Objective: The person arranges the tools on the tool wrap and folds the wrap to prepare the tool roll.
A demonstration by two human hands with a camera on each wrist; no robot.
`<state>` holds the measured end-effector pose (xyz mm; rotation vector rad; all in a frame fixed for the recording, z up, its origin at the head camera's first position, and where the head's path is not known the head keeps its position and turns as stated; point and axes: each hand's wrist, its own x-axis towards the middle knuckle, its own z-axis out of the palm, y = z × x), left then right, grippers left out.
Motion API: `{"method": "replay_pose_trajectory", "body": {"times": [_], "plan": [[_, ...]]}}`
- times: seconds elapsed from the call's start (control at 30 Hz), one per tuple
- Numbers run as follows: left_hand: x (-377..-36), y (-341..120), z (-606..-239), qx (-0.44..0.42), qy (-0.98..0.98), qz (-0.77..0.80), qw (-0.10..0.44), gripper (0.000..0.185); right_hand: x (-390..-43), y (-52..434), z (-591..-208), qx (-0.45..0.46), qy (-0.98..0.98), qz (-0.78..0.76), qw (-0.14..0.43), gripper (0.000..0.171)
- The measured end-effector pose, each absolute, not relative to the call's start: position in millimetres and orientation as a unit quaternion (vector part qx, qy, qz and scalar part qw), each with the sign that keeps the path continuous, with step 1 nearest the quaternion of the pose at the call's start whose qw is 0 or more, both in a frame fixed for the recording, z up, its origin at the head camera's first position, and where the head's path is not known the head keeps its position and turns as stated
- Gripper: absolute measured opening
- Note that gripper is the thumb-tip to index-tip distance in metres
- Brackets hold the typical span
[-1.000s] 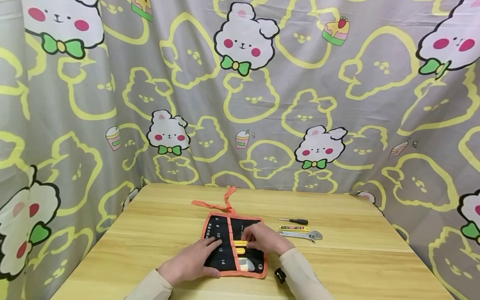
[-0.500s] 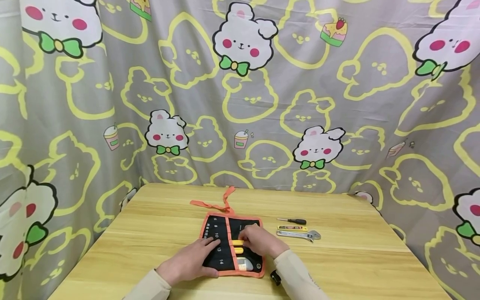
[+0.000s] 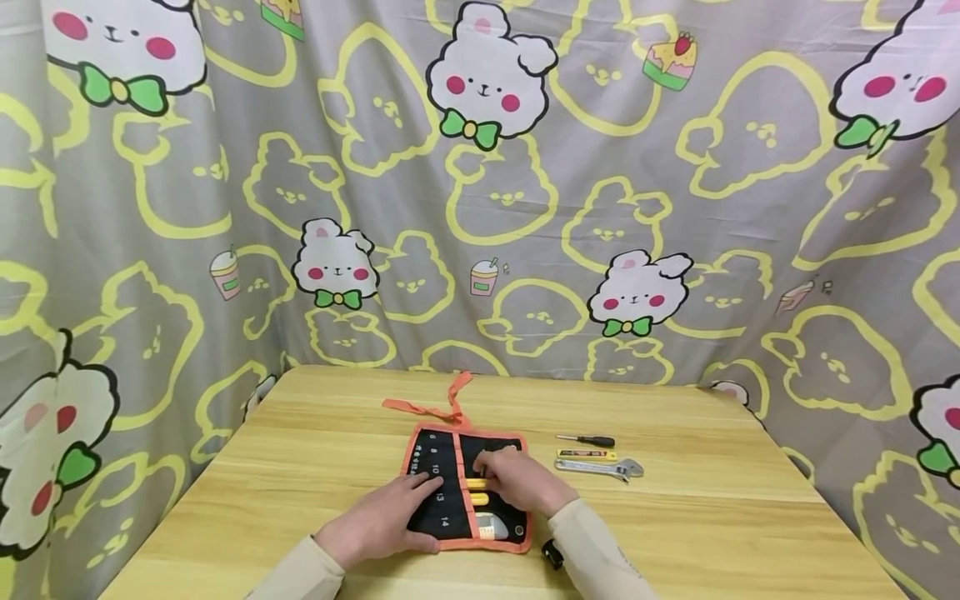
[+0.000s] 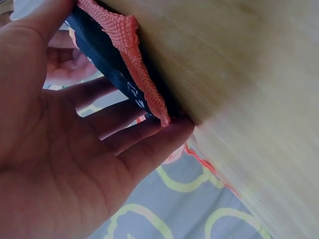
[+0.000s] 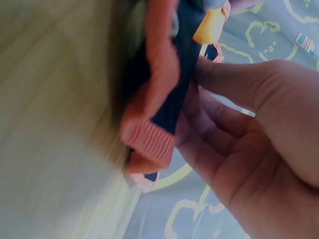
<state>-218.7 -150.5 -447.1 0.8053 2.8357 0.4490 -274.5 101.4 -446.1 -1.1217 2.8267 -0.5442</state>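
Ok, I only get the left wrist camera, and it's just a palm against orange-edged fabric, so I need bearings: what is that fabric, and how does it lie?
Observer: It is a black tool roll, spread open flat on the table. The left hand lies flat on its left half.
Operator: Where is the other hand?
Observer: The right hand rests on the roll's right half, with its fingertips by two yellow handles in the pockets. I cannot tell whether it grips one.
Operator: Are any tools outside the roll?
Observer: Three lie on the table to its right: a screwdriver, a yellow bar-shaped tool and an adjustable wrench.
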Motion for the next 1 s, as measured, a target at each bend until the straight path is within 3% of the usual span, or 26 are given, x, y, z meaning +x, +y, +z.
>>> {"method": "replay_pose_trajectory", "body": {"times": [0.47,0.83,1.0], "plan": [[-218.4,-148.9,-446.4,0.271,0.950,0.140,0.074,0.090,-281.9,127.4,-432.1,-0.361,0.899,-0.239,0.067,0.019],[-220.8,-149.5,-450.1,0.274,0.949,0.135,0.077,0.091,-278.3,170.8,-420.9,-0.338,0.904,-0.255,0.065,0.028],[-220.3,-149.5,-449.6,0.272,0.950,0.134,0.075,0.090,-277.6,192.7,-420.6,-0.323,0.915,-0.238,0.038,0.032]]}}
